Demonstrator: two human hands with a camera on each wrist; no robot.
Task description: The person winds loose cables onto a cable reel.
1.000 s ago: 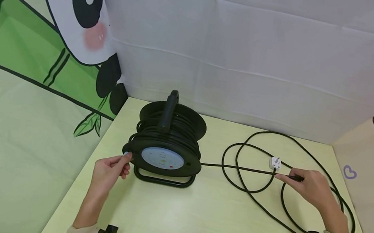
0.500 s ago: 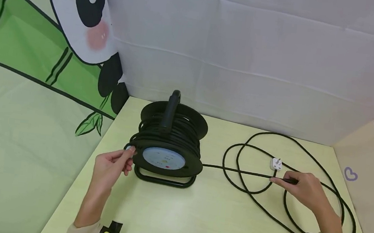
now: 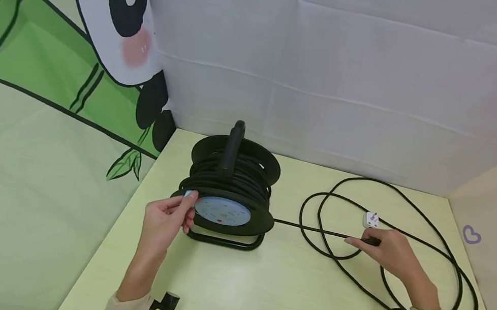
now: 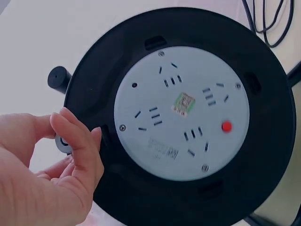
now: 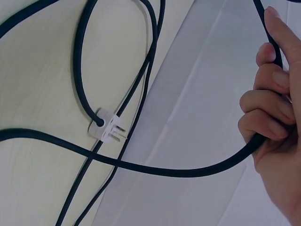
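A black cable reel (image 3: 264, 218) stands on its tube frame at the left of the table, with black cable wound between its flanges. Its round pale socket panel (image 4: 183, 150) has several outlets and a red button. My left hand (image 3: 162, 224) pinches a small grey knob (image 4: 63, 145) at the flange's left edge, mostly covered by the fingers. To the right, my right hand (image 3: 387, 250) holds the black cable (image 5: 183, 173) with curled fingers. From the reel, the cable runs fairly straight to that hand. A white three-pin plug (image 3: 371, 220) lies just behind the right hand.
Loose cable loops (image 3: 367, 179) spread over the right side of the pale table (image 3: 270, 290). A white cloth backdrop (image 3: 353, 85) rises behind the table. Printed cloth (image 3: 53, 168) hangs at the left. The reel's carrying handle (image 3: 232, 150) sticks up.
My left hand has gone up and rightward with the knob, and the socket panel has turned clockwise. My right hand has moved left toward the reel, holding the cable.
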